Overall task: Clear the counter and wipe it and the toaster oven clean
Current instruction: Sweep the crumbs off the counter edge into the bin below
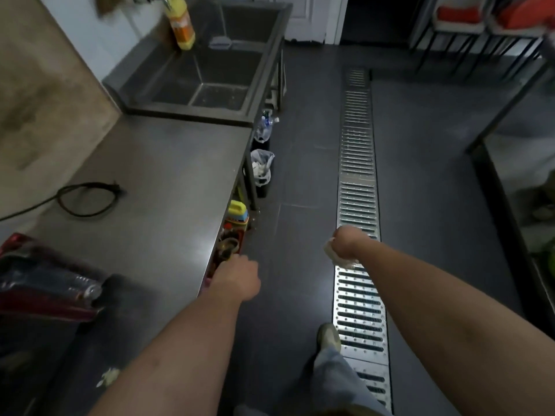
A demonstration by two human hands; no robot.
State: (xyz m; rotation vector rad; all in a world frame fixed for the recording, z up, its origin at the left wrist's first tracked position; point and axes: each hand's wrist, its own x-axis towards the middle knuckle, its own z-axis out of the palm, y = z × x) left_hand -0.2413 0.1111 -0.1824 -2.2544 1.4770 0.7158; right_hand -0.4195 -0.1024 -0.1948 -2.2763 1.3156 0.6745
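cloth [336,256] in right hand [348,240]

My left hand [237,279] reaches under the counter [156,187] edge, so my fingers are hidden and I cannot tell whether they grip anything. My right hand [345,240] turns away; only a pale scrap [335,253] shows beneath it, too blurred to name. Left of my left hand, a dark red thing [45,280] runs off frame.
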